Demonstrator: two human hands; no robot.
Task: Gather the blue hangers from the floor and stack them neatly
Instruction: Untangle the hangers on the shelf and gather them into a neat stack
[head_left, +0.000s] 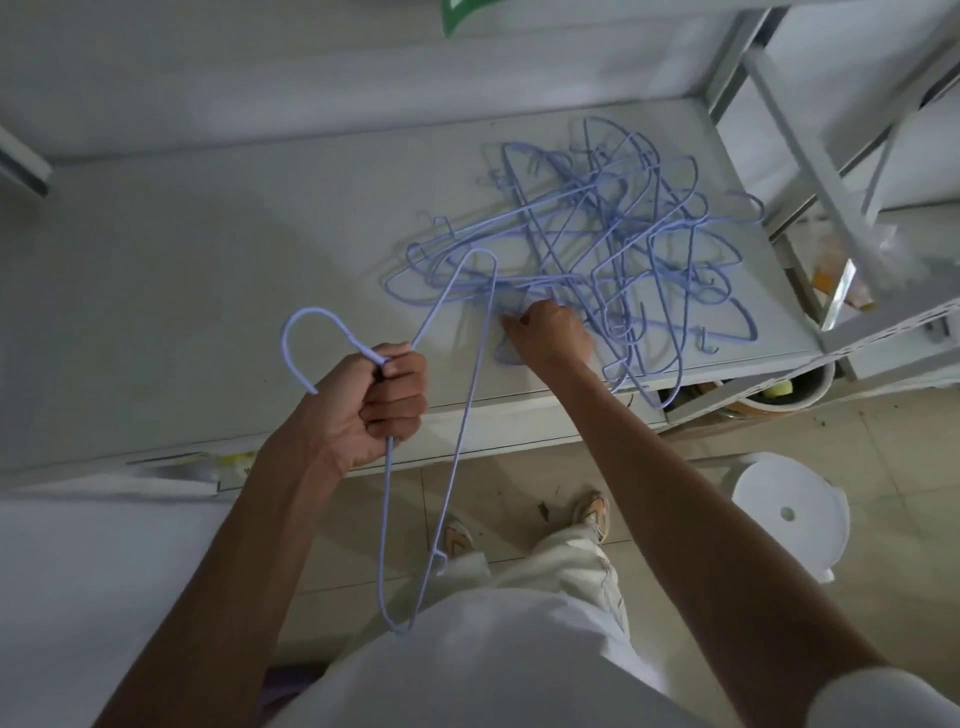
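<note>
A pale grey worktop spans the view, carrying a tangled heap of blue hangers toward its right end, beside a white metal rack. The hangers are thin coated wire, light periwinkle blue, with round hooks and small notched ends, lying crossed over one another. The left hand is fisted around the neck of one held hanger, whose long body slants down over the tiled floor. The right hand reaches into the heap's near edge, fingers curled among wires; what they grip is unclear. No readable writing shows.
</note>
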